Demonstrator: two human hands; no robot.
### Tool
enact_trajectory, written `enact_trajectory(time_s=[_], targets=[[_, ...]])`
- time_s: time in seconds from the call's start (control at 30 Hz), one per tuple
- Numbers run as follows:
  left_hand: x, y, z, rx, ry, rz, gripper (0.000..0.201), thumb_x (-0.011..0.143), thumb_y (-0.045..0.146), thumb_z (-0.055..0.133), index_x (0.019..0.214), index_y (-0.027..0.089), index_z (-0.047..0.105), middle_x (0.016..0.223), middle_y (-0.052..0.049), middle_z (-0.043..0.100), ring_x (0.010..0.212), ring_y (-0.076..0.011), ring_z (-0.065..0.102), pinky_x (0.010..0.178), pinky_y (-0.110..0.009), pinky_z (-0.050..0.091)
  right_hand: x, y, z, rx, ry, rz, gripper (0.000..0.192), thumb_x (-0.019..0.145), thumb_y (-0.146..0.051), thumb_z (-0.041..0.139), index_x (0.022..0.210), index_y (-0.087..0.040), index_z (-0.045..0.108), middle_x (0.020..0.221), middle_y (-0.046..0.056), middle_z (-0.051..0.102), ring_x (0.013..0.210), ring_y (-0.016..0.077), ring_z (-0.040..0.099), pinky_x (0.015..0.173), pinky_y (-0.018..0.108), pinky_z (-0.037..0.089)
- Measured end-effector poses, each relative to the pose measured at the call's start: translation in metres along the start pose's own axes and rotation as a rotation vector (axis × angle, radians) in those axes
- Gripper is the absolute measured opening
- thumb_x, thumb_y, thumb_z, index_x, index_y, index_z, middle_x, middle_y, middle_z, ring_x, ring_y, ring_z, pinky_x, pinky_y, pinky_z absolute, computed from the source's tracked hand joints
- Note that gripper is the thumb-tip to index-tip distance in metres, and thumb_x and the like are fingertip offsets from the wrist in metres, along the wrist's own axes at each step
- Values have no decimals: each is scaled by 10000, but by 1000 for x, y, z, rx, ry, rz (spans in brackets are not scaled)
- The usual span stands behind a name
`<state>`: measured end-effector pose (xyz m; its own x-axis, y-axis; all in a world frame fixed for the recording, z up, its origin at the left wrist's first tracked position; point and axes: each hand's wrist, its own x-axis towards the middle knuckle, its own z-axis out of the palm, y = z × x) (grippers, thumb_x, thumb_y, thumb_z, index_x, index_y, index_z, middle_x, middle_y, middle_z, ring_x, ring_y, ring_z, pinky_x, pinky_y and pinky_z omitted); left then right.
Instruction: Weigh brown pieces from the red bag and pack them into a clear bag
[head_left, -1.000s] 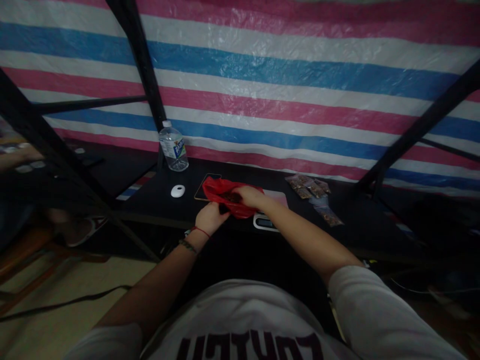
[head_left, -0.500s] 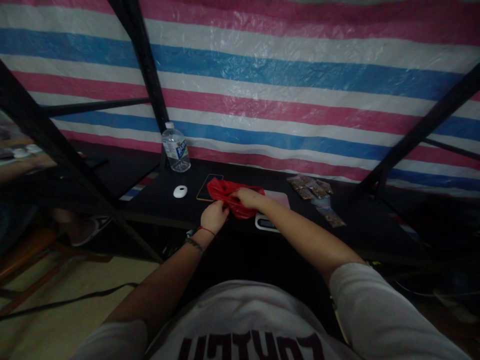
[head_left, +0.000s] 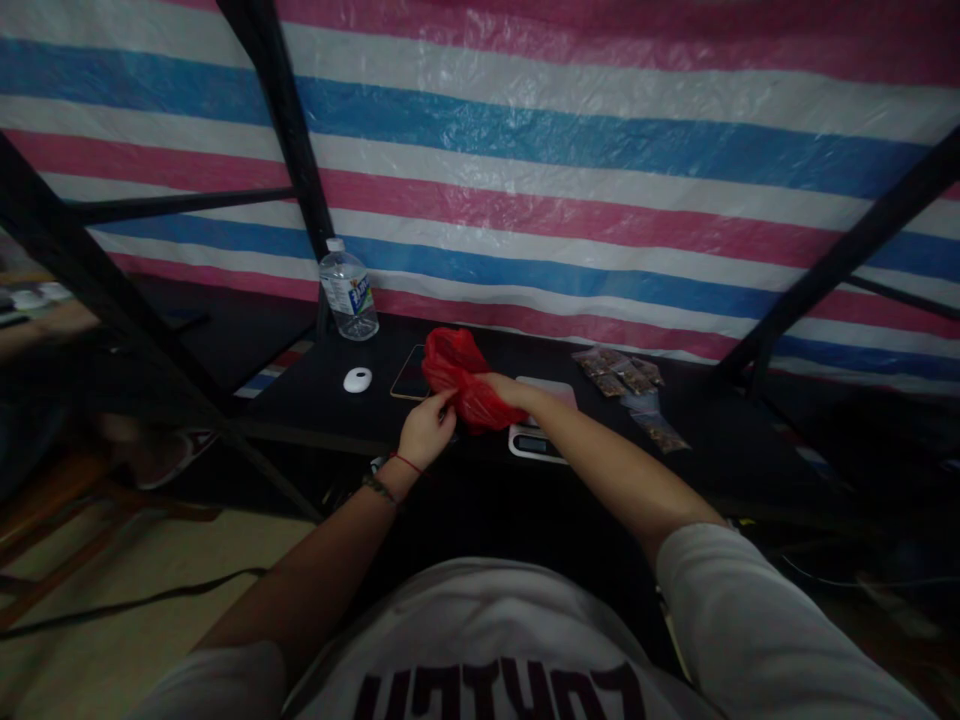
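A thin red plastic bag (head_left: pixel 459 360) is bunched up over the dark table in front of me. My left hand (head_left: pixel 429 430) pinches the near edge of the bag between thumb and fingers. My right hand (head_left: pixel 508 390) reaches into the bag from the right, and the red plastic hides its fingers. Just right of the bag lies a white digital scale (head_left: pixel 541 447), partly covered by my right forearm. A phone (head_left: pixel 407 375) with a gold rim lies flat, its right part under the bag.
Several small clear packets of brown bits (head_left: pixel 611 368) lie at the right. A clear plastic bottle (head_left: pixel 349 295) stands at the back left, behind a white rounded device (head_left: pixel 358 380). Black metal posts (head_left: pixel 289 130) frame the table. Another person's arm (head_left: pixel 56 322) shows at the far left.
The red bag has opened out and puffed up away from me. My right hand has gone deeper into it, while my left hand keeps its pinch on the edge.
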<state>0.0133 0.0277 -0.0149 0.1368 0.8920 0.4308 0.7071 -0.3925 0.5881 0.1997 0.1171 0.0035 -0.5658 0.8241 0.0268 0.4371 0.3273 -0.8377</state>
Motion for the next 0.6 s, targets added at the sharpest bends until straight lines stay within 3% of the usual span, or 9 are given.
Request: enact_trajectory(time_s=[0.13,0.23,0.33,0.47,0.6], targets=[[-3,7,-9,96,-8,-26,400,761,295,609,1134,163,549,1134,-103,620,1028,-221,608,889,-322,492,-2,-9,-3,-57,-98,-104,440,661,-23,627,1084,-143,653,1015,38,705,870,149,648,809,243,488],[-7,12,-13,174,-176,-145,452,734,433,636,1088,175,521,1017,-96,637,871,-224,648,728,-300,502,-5,-19,-7,-229,-77,-124,357,698,-104,646,1050,-151,676,980,40,709,856,161,648,800,250,475],[-12,14,-16,214,-301,-208,493,735,424,632,1137,183,481,977,-88,648,814,-215,658,663,-276,478,-9,-28,-11,-467,-22,-117,253,733,-143,629,976,-148,700,914,55,713,815,176,646,767,258,469],[-16,18,-17,267,-338,-224,587,716,492,653,1183,187,471,1078,-115,629,894,-226,656,722,-279,474,-16,-34,-15,-705,-28,-170,351,734,-98,612,1071,-165,680,1063,91,687,930,195,629,837,269,453],[-11,22,-13,359,-321,-238,592,735,580,599,1164,185,496,1125,-139,612,918,-266,656,735,-322,484,-18,-33,-9,-796,-21,-169,364,798,-123,568,1141,-194,665,1183,99,646,996,217,620,877,298,453]])
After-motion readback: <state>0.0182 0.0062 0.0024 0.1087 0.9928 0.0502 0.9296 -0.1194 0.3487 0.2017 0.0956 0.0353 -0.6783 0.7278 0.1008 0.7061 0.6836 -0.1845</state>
